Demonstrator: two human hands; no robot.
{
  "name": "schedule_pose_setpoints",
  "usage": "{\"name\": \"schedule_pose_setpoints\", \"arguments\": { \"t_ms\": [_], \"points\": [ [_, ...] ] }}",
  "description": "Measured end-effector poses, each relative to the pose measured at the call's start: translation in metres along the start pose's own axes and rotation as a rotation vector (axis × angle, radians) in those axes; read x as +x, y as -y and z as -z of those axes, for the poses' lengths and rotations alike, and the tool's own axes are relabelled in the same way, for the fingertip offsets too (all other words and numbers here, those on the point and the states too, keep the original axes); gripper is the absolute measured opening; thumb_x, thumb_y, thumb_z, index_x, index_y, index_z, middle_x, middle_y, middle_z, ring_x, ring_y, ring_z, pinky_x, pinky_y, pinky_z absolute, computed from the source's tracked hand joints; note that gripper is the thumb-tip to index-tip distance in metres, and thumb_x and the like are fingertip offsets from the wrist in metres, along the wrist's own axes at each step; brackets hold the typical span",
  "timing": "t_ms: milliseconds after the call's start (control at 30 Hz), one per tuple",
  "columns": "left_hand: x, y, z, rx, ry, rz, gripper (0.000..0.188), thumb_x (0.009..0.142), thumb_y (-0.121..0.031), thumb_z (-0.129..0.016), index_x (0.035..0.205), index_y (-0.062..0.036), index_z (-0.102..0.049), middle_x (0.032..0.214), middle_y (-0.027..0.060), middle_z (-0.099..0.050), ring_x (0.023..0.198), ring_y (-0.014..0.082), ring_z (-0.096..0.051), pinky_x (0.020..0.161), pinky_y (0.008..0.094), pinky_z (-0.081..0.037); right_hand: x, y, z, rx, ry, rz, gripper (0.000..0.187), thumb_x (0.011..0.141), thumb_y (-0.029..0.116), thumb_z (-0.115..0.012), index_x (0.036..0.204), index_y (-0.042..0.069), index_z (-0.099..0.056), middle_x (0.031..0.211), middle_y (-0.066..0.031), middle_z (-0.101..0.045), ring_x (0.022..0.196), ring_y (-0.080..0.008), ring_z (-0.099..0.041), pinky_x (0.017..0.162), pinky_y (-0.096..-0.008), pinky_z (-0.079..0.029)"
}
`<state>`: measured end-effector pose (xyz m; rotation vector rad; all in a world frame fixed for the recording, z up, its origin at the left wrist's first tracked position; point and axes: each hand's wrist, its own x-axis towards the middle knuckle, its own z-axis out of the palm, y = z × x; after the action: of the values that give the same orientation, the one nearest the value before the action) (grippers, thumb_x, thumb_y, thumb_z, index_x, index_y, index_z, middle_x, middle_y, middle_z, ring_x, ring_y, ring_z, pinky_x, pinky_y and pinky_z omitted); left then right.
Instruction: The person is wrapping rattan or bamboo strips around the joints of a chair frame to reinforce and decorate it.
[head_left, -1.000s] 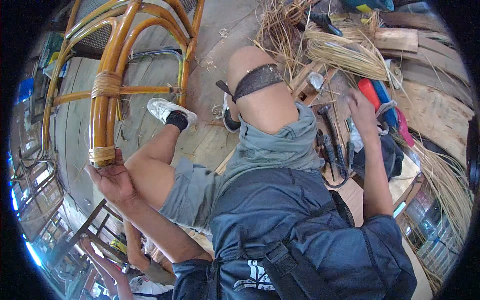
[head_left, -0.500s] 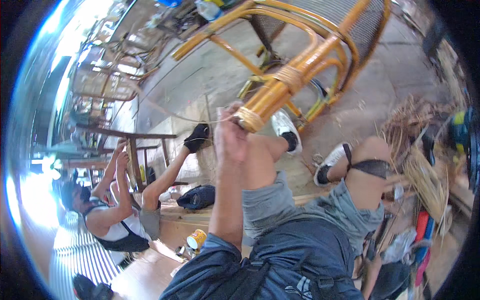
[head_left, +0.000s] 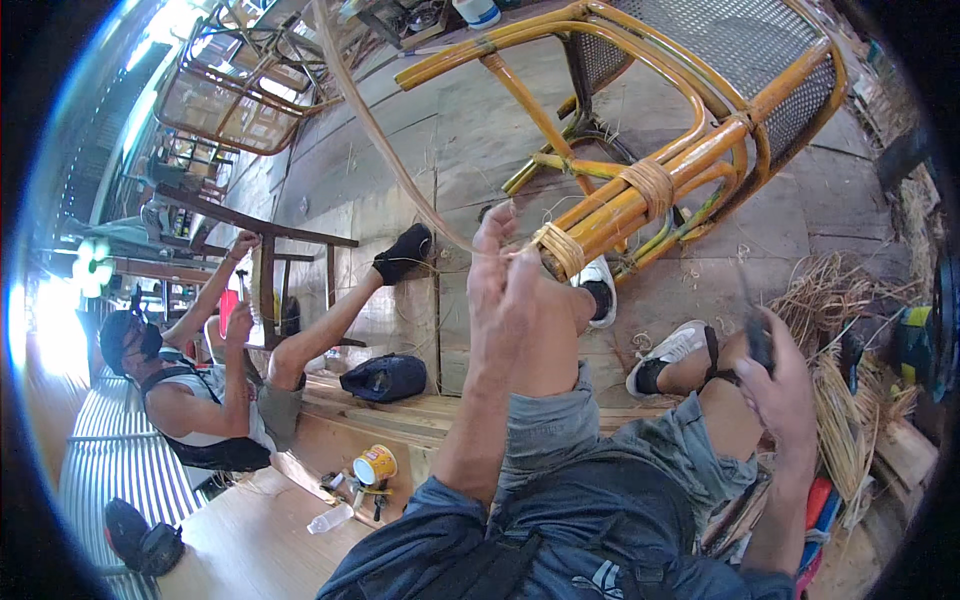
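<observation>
An orange-brown rattan chair with mesh panels lies tipped over in front of me, one end pointing at my left knee. Pale binding wraps that end, and a wider band circles the poles farther up. My left hand is beside the bound end, its fingers pinched on a long, thin rattan strip that arcs up and away to the far left. Over my right knee, my right hand grips a dark-handled tool; its narrow tip is blurred, so its kind is unclear.
At left another person sits working on a dark wooden frame. A yellow tub and a clear bottle stand near my left elbow. Dry fibre bundles lie at right. More chair frames stand at far left.
My right hand has risen from the lower right, now showing the dark-handled tool. My left hand has shifted slightly away from the chair's bound end. The view has shifted and the strip shows more clearly.
</observation>
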<state>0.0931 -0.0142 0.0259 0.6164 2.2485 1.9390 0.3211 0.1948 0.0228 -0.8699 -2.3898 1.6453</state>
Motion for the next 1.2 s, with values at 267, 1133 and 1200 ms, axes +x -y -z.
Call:
{"name": "schedule_pose_setpoints", "arguments": {
  "t_ms": [267, 1133, 1200],
  "points": [
    [0.013, -0.006, 0.006, -0.483, -0.004, -0.084, 0.037, 0.101, -0.023, -0.037, 0.084, 0.0022, -0.058, 0.088, 0.0139, -0.063, 0.089, 0.0231, -0.059, 0.091, 0.0367, -0.043, 0.115, 0.094, -0.031, -0.019, 0.396, 0.038, 0.032, 0.093, 0.029, -0.053, 0.101, -0.001, -0.055, 0.072, -0.0099, -0.059, 0.058, -0.0191, -0.057, 0.054, -0.0321, -0.046],
    [0.006, -0.005, 0.004, -0.493, -0.055, -0.084, 0.042, 0.101, -0.038, -0.038, 0.089, -0.0013, -0.055, 0.087, 0.0094, -0.058, 0.061, 0.0077, -0.043, 0.056, 0.0210, -0.036, 0.070, 0.036, -0.116, 0.544, 0.391, -0.109, 0.040, 0.095, 0.041, -0.051, 0.111, 0.004, -0.050, 0.061, 0.0024, -0.047, 0.048, -0.0059, -0.044, 0.042, -0.0222, -0.038],
    [0.005, -0.007, 0.006, -0.426, -0.080, -0.067, 0.041, 0.101, -0.036, -0.039, 0.093, -0.0003, -0.056, 0.094, 0.0097, -0.059, 0.061, 0.0072, -0.043, 0.057, 0.0206, -0.037, 0.058, 0.033, -0.116, 0.598, 0.288, -0.006, 0.040, 0.096, 0.039, -0.051, 0.112, 0.002, -0.051, 0.066, 0.0005, -0.052, 0.054, -0.0075, -0.048, 0.050, -0.0240, -0.041]
  ]
}}
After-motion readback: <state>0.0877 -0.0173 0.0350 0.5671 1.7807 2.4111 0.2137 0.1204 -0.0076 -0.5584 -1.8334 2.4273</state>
